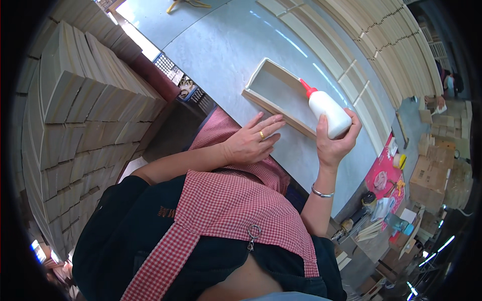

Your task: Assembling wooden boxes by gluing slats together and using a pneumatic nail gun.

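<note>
My right hand point(339, 146) is wrapped round a white squeeze bottle point(329, 111) with a red cap and pointed red nozzle. The bottle is tilted, and its nozzle tip is over the far side of a shallow wooden frame point(275, 109). Whether the tip touches the wood, I cannot tell. That frame lies on the grey tabletop point(211, 52), its sides standing upright around a greyish inside. My left hand point(253, 140) is held near the frame's near side with its fingers stretched out and nothing in it; a gold ring is on one finger.
Tall stacks of wooden pieces point(75, 95) rise at the left. Long wooden strips point(386, 45) lie along the table's far right. A yellow-handled tool point(188, 5) is at the top edge. Blue baskets point(201, 103) stand beside the table. Cardboard boxes point(429, 178) sit at the right.
</note>
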A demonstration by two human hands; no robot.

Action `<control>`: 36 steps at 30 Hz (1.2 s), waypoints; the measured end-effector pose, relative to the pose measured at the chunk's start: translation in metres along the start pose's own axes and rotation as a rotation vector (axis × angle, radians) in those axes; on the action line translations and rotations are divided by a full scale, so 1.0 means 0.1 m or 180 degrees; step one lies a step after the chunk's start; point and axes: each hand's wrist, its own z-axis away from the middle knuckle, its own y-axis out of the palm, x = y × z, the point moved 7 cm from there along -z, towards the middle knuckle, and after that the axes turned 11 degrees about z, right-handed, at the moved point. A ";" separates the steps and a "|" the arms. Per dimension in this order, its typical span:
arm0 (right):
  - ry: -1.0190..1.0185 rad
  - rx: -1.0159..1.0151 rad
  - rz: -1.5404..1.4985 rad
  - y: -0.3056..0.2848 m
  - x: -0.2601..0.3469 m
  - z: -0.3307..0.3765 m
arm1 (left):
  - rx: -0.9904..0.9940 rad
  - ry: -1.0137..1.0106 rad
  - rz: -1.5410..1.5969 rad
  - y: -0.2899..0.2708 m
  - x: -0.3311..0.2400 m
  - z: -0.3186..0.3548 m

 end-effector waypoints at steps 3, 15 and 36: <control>0.0182 -0.0020 0.0147 -0.17 -0.15 0.09 | -0.0005 -0.0040 -0.0018 0.00 -0.01 -0.02; 0.0656 -0.0328 0.0633 -0.79 -0.64 0.38 | 0.0072 -0.0059 -0.0064 -0.05 -0.08 -0.08; 0.0777 -0.0390 0.1097 -1.30 -0.52 0.91 | 0.0056 -0.0107 -0.0063 0.00 -0.06 -0.05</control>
